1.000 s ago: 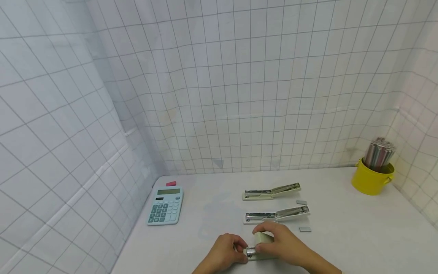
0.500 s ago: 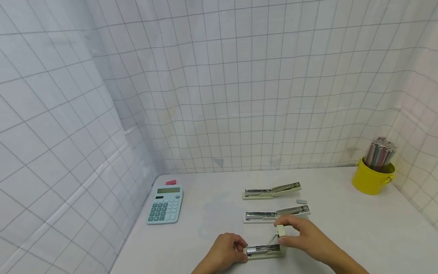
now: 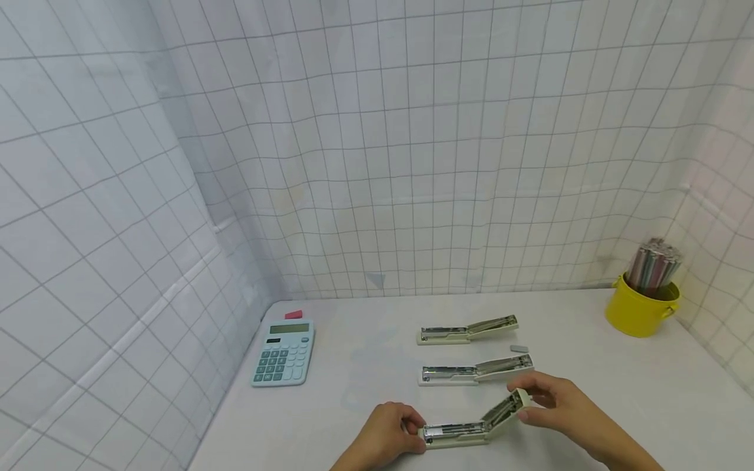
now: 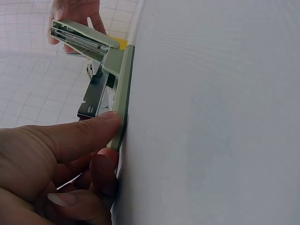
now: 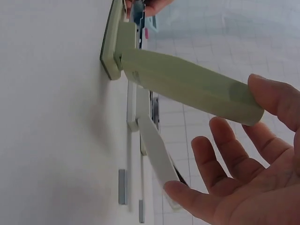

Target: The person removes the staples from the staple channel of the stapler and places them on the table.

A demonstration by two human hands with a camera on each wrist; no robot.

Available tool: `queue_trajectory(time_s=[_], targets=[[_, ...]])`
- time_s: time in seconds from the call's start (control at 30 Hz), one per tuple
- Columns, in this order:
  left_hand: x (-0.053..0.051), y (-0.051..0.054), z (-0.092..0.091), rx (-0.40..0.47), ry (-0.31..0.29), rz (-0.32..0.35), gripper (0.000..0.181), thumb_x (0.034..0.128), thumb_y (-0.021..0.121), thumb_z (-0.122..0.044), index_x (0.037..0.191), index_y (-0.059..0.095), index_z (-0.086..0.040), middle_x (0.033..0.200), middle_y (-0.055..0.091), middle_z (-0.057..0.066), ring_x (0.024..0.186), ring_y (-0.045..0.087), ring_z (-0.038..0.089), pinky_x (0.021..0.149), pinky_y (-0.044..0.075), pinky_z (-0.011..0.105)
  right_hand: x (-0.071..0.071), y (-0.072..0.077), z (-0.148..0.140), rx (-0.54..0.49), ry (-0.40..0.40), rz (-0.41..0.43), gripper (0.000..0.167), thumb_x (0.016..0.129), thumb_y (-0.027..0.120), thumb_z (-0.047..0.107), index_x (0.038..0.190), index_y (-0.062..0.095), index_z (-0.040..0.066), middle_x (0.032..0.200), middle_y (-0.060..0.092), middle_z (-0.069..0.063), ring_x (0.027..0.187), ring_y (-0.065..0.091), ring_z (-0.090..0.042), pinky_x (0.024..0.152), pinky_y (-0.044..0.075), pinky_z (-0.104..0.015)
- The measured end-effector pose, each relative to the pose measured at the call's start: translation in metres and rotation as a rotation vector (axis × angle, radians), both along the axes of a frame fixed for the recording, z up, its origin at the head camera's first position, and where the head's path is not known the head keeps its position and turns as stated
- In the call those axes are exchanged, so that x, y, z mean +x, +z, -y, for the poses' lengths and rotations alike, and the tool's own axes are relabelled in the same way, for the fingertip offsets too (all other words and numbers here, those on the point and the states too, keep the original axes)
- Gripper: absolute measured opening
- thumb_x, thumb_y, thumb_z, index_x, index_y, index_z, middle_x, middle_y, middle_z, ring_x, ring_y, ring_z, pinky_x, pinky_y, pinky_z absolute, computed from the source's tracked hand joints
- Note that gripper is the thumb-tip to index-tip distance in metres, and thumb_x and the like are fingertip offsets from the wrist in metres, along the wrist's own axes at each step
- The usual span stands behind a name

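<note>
A pale green stapler (image 3: 456,442) lies nearest the person, its top cover (image 5: 183,84) swung up and back to the right, baring the metal magazine (image 3: 450,430). My left hand (image 3: 389,433) pinches the front end of the base between thumb and fingers, as the left wrist view shows up close. At the free end of the cover, my right hand (image 3: 562,412) has its thumb on one side and a finger on the other. Behind lie a white stapler (image 3: 450,379) and another pale green stapler (image 3: 444,339), both with covers folded back.
Two grey strips, apparently staples, show in the right wrist view: a nearer strip (image 5: 122,186) and a farther strip (image 5: 141,211). A light blue calculator (image 3: 284,353) and a pink block (image 3: 293,314) lie left. A yellow bucket (image 3: 639,313) of rods stands back right.
My right hand has moved right, swinging the near stapler's cover from over the magazine to tilted back. My left hand stays at the base's front end.
</note>
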State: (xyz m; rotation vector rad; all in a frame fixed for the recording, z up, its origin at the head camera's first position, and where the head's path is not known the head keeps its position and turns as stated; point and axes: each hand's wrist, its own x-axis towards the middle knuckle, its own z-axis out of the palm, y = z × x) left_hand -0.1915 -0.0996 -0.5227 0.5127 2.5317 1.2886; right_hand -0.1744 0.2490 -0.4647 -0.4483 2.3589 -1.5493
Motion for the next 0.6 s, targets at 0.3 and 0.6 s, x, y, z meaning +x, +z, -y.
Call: queue_trajectory(time_s=[0.3,0.6], targets=[[0.000,-0.001,-0.001,-0.012,0.003,0.010,0.021,0.0689,0.086,-0.007,0.084,0.075,-0.015,0.070,0.058,-0.012,0.064,0.049,0.002,0.060,0.040,0.022,-0.001,-0.021,-0.035,0.099,0.011,0.043,0.043,0.093,0.072,0.021,0.129,0.060,0.001,0.132,0.062,-0.015,0.113,0.060,-0.006,0.091,0.054,-0.032],[-0.002,0.000,-0.001,-0.024,-0.010,0.013,0.020,0.0697,0.087,-0.008,0.085,0.075,-0.015,0.070,0.058,-0.012,0.063,0.050,0.002,0.061,0.041,0.023,0.000,-0.031,-0.045,0.329,0.040,-0.100,0.048,0.089,0.078,0.028,0.129,0.060,0.008,0.129,0.063,-0.013,0.102,0.066,-0.019,0.079,0.056,-0.032]])
